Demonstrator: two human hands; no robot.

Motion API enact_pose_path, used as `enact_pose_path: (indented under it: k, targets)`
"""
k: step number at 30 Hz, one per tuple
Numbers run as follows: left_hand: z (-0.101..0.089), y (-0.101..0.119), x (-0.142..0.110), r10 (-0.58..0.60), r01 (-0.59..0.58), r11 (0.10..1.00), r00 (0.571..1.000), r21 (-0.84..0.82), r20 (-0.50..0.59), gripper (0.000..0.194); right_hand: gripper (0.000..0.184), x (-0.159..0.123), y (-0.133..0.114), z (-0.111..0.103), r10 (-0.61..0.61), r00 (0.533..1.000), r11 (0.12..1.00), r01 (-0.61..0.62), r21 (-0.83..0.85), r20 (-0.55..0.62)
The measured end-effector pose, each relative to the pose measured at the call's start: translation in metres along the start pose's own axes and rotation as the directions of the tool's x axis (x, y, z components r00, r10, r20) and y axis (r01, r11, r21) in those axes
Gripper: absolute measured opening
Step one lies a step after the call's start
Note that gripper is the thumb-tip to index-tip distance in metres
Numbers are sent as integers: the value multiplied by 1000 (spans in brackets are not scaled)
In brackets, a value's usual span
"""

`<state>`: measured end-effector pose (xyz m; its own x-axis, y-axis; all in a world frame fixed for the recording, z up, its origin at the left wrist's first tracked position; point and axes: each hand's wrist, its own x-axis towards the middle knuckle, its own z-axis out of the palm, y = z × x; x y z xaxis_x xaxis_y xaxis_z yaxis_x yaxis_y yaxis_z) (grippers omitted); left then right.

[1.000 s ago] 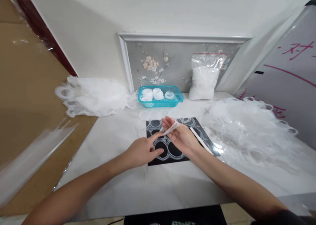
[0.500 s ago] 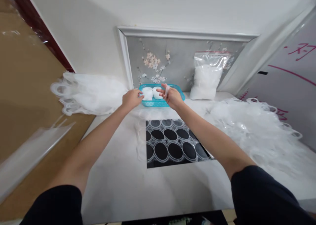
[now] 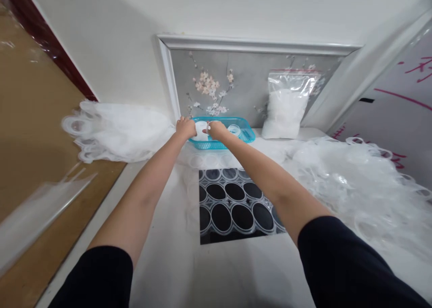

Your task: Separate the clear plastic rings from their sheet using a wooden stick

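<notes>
A blue plastic basket (image 3: 248, 139) stands at the back of the worktop. My left hand (image 3: 186, 128) is at its left end, fingers curled down beside a white round item (image 3: 201, 131) inside; its fingertips are partly hidden. My right hand (image 3: 218, 130) reaches over the basket's middle with closed fingers, and a small white piece (image 3: 208, 128) shows at them; its kind is unclear. To the right of that hand, a clear round container (image 3: 234, 130) sits in the basket.
White mesh-like pieces with round loops (image 3: 124, 130) are piled left, with a larger translucent pile (image 3: 364, 182) right. A zip bag of white material (image 3: 286, 105) leans against the framed panel (image 3: 246, 83). A black sheet with oval patterns (image 3: 232, 209) lies in front.
My right hand has moved left and down into the basket, its spread fingers now closed. My left hand has shifted slightly right. The clear round container has come into view.
</notes>
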<state>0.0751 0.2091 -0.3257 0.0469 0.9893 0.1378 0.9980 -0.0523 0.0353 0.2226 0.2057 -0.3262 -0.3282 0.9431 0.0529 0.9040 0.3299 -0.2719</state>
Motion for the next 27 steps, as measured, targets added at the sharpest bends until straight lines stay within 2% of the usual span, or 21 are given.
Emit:
enact_pose_path:
  k: [6,11,13,17,22,27]
  targets:
    - [-1,-2,-1,20,-21,998,999,-57,-30,21,49,17,-10,10,24,1000,999,-24,-32,15]
    - [-4,-7,-1,88,-89,985,996,-149,-9,17,29,17,-15,17,-14,999,1000,15,15,-36]
    - [-8,-10,-2,121,-119,973,993,-198,-5,19,22,15,-15,16,-38,998,998,41,52,-52]
    - [-17,-14,-5,152,-143,946,988,-292,10,20,22,10,-11,4,-45,997,991,53,123,-62]
    - [-19,-17,-3,102,-98,938,995,-331,-7,18,20,8,-4,-11,2,1000,981,-2,195,1]
    - [-10,-15,0,42,-47,953,999,-299,-23,18,19,10,-2,-5,37,999,976,-35,214,-3]
